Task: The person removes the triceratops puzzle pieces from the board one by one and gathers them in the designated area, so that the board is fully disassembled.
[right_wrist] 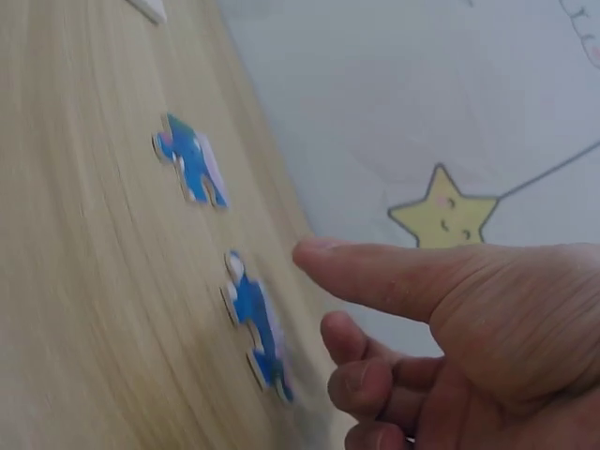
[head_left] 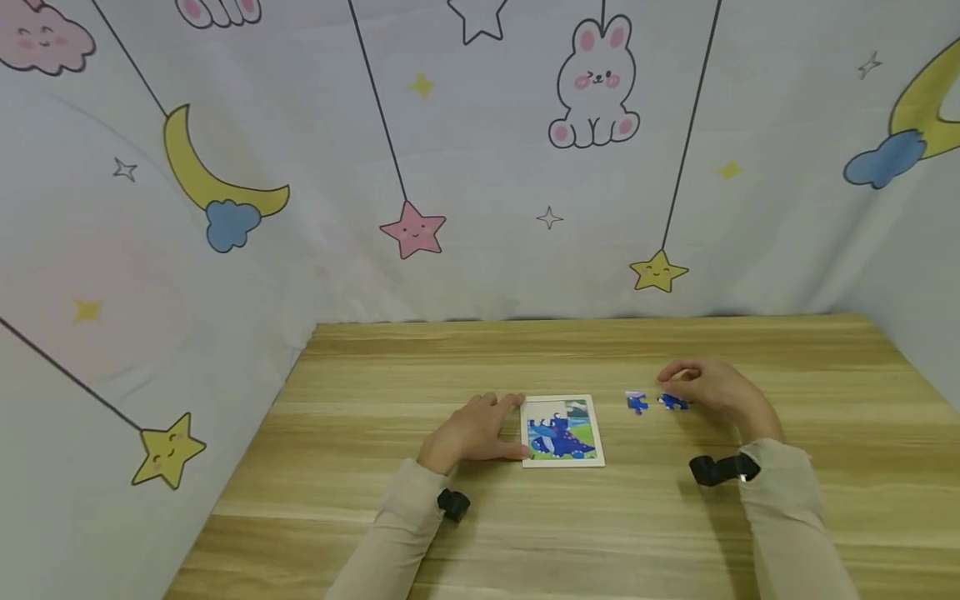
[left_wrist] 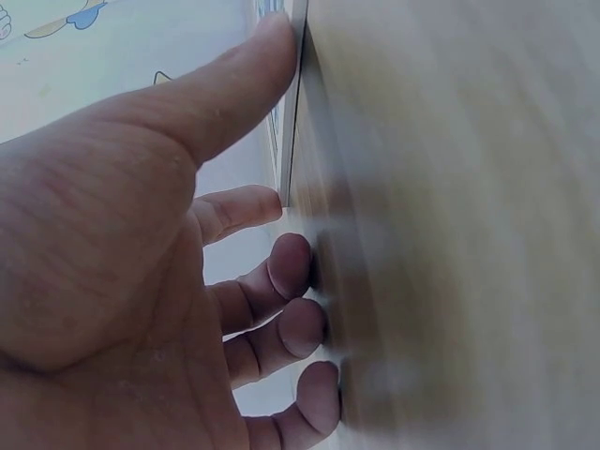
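A small square jigsaw puzzle (head_left: 561, 442) with a blue dinosaur picture lies flat in a white tray (head_left: 566, 465); bare white shows at its upper left. My left hand (head_left: 472, 432) rests at the tray's left side, thumb on the lower left corner and index finger at the upper left one. In the left wrist view its other fingers (left_wrist: 302, 328) are bent, tips near the tabletop. Right of the tray lie two loose blue jigsaw pieces, one nearer the tray (head_left: 637, 402) and one farther right (right_wrist: 255, 319). Just above the farther piece, my right hand (head_left: 712, 387) hovers, holding nothing.
Both lie on a wood-grain table (head_left: 600, 533). A white cloth backdrop (head_left: 487, 150) with printed stars, moons and rabbits stands along the table's back and sides. Dark wrist cameras are strapped over the left cuff (head_left: 453, 505) and the right cuff (head_left: 720, 471).
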`<state>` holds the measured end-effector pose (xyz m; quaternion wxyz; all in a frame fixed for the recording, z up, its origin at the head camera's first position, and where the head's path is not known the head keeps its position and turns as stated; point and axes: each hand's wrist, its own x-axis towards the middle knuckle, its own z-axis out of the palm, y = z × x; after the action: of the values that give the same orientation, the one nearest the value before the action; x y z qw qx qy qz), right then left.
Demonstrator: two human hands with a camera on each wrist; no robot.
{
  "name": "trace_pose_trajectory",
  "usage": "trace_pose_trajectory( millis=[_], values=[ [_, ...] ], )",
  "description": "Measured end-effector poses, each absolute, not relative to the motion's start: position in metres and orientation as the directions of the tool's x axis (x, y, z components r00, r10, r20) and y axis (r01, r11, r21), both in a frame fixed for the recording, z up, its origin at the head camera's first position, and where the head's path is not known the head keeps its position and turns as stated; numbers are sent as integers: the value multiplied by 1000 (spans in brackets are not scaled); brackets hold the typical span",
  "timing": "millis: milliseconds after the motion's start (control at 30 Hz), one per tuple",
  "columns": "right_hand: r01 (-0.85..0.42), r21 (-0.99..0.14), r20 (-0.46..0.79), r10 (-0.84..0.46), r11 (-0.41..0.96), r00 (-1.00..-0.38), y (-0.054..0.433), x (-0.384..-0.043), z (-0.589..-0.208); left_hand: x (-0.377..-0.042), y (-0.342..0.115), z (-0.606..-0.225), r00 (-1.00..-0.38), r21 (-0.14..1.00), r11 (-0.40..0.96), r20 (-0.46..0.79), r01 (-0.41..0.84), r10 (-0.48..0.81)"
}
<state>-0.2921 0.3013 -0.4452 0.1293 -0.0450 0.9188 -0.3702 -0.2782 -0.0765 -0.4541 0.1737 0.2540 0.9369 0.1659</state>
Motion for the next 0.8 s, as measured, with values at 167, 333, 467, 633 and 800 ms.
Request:
trace_pose_trajectory(
  millis=[167, 333, 467, 633, 800],
  values=[
    [-92, -725, -115, -252, 683, -961, 281, -292, -440, -278, -76, -454, -810, 400, 815, -241, 419, 535],
    [-155, -740, -77, -312, 654, -947, 264, -294, -439, -278, -76, -455, -810, 396, 817, -244, 419, 533],
    [-183, -735, -69, -341, 652, -937, 250, -296, -441, -278, -76, -455, -813, 388, 821, -242, 420, 530],
    [-236, -727, -63, -405, 645, -912, 232, -298, -445, -279, -76, -455, -811, 381, 821, -244, 424, 532],
    [-224, -720, -121, -436, 657, -892, 215, -297, -451, -279, -75, -455, -811, 375, 825, -249, 423, 529]
  ],
)
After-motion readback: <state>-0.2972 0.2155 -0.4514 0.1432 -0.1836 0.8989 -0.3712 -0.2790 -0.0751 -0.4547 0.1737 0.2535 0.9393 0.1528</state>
